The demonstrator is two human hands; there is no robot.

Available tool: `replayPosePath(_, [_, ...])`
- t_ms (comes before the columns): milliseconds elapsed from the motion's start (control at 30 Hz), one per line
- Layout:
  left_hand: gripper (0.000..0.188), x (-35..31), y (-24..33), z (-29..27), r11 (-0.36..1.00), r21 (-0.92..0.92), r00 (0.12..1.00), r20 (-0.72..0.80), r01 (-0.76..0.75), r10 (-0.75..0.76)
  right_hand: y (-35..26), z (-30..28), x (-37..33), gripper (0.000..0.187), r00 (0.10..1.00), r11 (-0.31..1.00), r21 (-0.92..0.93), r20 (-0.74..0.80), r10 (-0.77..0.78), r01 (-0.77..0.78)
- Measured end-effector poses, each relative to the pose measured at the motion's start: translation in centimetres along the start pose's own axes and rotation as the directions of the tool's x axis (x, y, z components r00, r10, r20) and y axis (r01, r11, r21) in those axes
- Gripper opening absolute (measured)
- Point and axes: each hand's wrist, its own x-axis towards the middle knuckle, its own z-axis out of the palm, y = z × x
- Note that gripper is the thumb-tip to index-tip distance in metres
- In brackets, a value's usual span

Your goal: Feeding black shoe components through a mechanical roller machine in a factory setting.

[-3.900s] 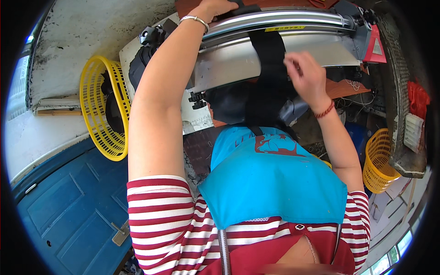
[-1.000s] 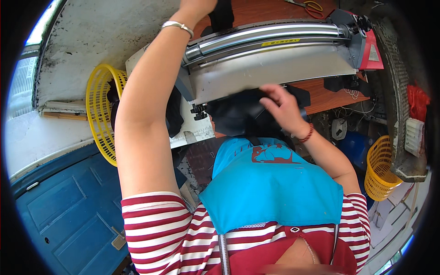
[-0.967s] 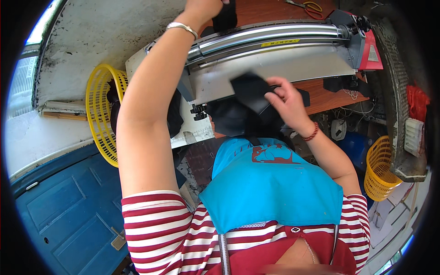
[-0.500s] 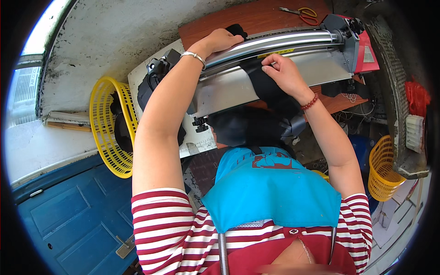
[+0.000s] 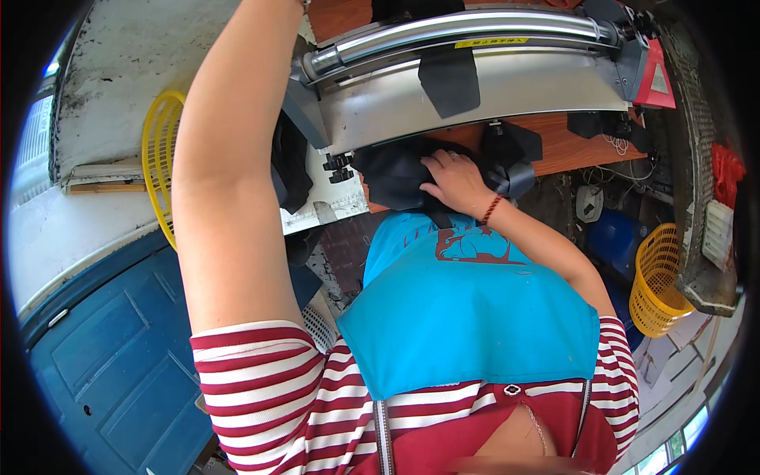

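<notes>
My right hand (image 5: 459,180) lies on a pile of black flat pieces (image 5: 388,174) just in front of the machine, thumb and fingers apart. My left arm (image 5: 237,150) stretches up past the machine's left end, its hand beyond the top edge of the picture. One black cut piece (image 5: 450,83) rests on the machine's silver metal plate (image 5: 538,87), its far end at the long shiny roller (image 5: 419,36). More black material (image 5: 404,8) shows behind the roller.
A yellow basket (image 5: 162,150) stands left, partly behind my arm. Black pieces (image 5: 511,142) lie on the reddish-brown tabletop (image 5: 570,146). The machine's red-and-grey end (image 5: 653,75) is at right. Another yellow basket (image 5: 659,285) and a blue door (image 5: 119,364) flank me.
My right hand has left the piece at the roller and come down to the pile. My left hand has gone up out of the picture. The view has shifted.
</notes>
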Motion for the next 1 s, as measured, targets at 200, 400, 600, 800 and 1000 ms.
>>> replayPosePath(200, [0.068,-4.2,2.8,-6.3,0.981,-0.135,0.988,-0.074,-0.142,0.133,0.0,1.6,-0.3,0.054,0.994,0.988,-0.126,0.07,-0.085,0.093])
replayPosePath(400, [0.084,-8.3,4.4,-12.4,0.954,-0.063,0.929,-0.253,-0.294,0.27,1.8,3.5,-0.4,0.029,0.958,0.951,-0.121,0.022,-0.285,0.286])
replayPosePath(600, [0.058,-9.2,2.7,-22.0,0.913,0.152,0.825,-0.393,-0.378,0.407,4.6,2.8,1.5,0.026,0.907,0.902,-0.094,0.07,-0.416,0.421])
replayPosePath(800, [0.073,-15.0,-2.8,-25.4,0.774,0.527,0.742,-0.346,-0.351,0.573,4.7,2.6,1.8,0.025,0.896,0.892,-0.088,0.091,-0.435,0.442])
replayPosePath(1000, [0.04,-23.9,-19.9,-21.5,0.786,0.591,0.941,-0.13,-0.179,0.312,4.4,2.6,1.5,0.023,0.902,0.898,-0.101,0.094,-0.421,0.429])
